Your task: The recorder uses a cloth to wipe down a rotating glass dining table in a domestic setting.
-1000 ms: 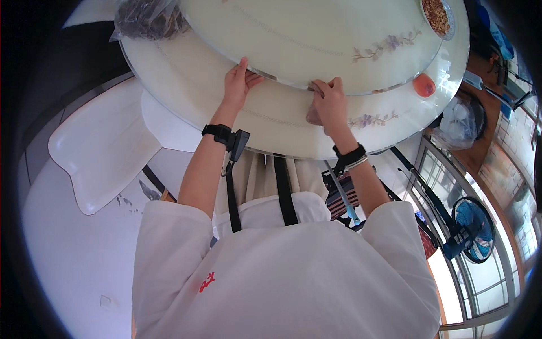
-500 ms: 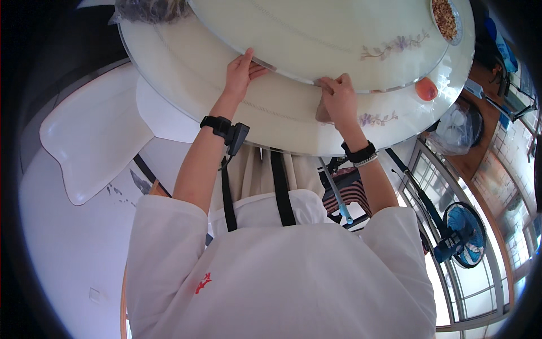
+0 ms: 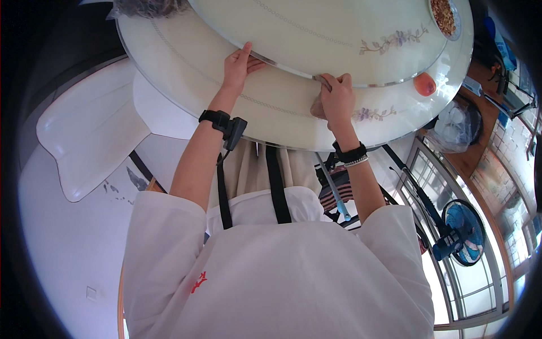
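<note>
A round cream glass turntable [image 3: 316,34] with a shiny rim and a purple flower print sits on a larger round table [image 3: 271,121]. My left hand [image 3: 239,69] grips the turntable's rim, thumb on top and fingers beneath the edge. To its right, my right hand [image 3: 339,101] is closed on a brownish cloth [image 3: 318,106], pressed against the same rim. Part of the cloth hangs below my fingers, over the lower table; the rest is hidden in my hand.
A plate of brown bits, perhaps nuts [image 3: 445,20], stands on the turntable at the far right. An orange-red round thing [image 3: 424,84] lies on the lower table. Clear plastic wrapping [image 3: 148,7] sits far left. Nearby are a white chair [image 3: 84,130] and a blue fan [image 3: 463,231].
My right hand has shifted slightly left along the rim with the cloth. My left hand keeps its hold on the edge. The whole view has shifted a little.
</note>
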Demonstrator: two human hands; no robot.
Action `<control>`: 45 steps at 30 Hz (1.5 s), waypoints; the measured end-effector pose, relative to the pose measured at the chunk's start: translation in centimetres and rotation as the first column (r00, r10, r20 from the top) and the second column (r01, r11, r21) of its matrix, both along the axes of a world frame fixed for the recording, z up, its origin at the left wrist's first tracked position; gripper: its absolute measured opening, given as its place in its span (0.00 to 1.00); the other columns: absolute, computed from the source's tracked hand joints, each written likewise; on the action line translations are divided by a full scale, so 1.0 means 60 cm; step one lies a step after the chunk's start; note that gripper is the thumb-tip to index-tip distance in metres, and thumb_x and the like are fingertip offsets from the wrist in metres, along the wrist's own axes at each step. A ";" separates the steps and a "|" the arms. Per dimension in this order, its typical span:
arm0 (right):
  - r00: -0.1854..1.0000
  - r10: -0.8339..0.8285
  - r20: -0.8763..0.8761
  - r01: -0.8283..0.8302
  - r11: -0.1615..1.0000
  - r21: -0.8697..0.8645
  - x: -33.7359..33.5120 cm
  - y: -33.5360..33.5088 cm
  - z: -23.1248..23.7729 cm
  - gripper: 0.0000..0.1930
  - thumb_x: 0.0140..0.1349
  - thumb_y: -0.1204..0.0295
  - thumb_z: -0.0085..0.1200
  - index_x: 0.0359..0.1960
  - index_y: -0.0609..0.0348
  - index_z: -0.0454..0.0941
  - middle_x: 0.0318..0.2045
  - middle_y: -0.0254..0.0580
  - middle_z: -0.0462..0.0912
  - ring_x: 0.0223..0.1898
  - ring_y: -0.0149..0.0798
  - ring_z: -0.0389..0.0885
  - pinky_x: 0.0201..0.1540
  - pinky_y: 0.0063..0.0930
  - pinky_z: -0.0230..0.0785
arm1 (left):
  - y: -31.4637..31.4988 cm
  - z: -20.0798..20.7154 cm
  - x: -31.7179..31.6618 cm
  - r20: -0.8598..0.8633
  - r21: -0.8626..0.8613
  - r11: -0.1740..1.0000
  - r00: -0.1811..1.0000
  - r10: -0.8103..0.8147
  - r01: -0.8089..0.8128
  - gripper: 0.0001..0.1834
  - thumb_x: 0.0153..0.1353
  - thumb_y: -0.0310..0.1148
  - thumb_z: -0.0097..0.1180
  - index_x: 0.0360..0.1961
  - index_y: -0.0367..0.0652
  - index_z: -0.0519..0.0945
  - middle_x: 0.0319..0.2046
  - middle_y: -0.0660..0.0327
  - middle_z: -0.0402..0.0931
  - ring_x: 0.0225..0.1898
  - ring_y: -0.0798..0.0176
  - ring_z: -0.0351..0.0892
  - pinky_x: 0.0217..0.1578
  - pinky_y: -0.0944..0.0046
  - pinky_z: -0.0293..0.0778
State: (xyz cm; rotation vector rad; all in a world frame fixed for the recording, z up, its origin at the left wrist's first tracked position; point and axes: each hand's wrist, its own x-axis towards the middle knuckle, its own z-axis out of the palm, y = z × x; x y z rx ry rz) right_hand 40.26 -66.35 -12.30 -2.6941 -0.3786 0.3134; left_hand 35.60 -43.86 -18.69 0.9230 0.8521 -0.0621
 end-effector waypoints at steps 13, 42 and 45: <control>0.995 -0.047 0.084 0.046 0.999 0.021 0.068 0.032 -0.005 0.08 0.48 0.72 0.52 0.31 0.50 0.80 0.31 0.42 0.69 0.31 0.44 0.74 0.31 0.35 0.69 | 0.003 0.000 0.001 0.002 0.001 0.999 0.999 -0.045 0.045 0.23 0.59 0.47 0.50 0.35 0.32 0.73 0.32 0.54 0.76 0.32 0.62 0.78 0.37 0.66 0.77; 0.985 -0.166 -0.047 0.171 0.976 0.137 -0.008 0.001 0.008 0.09 0.51 0.67 0.55 0.35 0.52 0.73 0.29 0.41 0.74 0.29 0.46 0.75 0.29 0.37 0.67 | -0.002 0.016 0.001 0.004 -0.045 0.998 0.999 -0.053 0.053 0.20 0.60 0.46 0.50 0.31 0.35 0.73 0.28 0.56 0.75 0.30 0.63 0.77 0.36 0.65 0.77; 0.993 -0.117 -0.028 0.119 0.989 0.092 -0.006 0.003 0.005 0.08 0.51 0.67 0.54 0.32 0.52 0.71 0.27 0.40 0.74 0.28 0.46 0.75 0.28 0.38 0.67 | -0.006 0.018 0.004 -0.014 -0.027 0.999 0.999 -0.041 0.040 0.20 0.60 0.47 0.50 0.31 0.36 0.73 0.27 0.57 0.75 0.30 0.64 0.77 0.36 0.66 0.77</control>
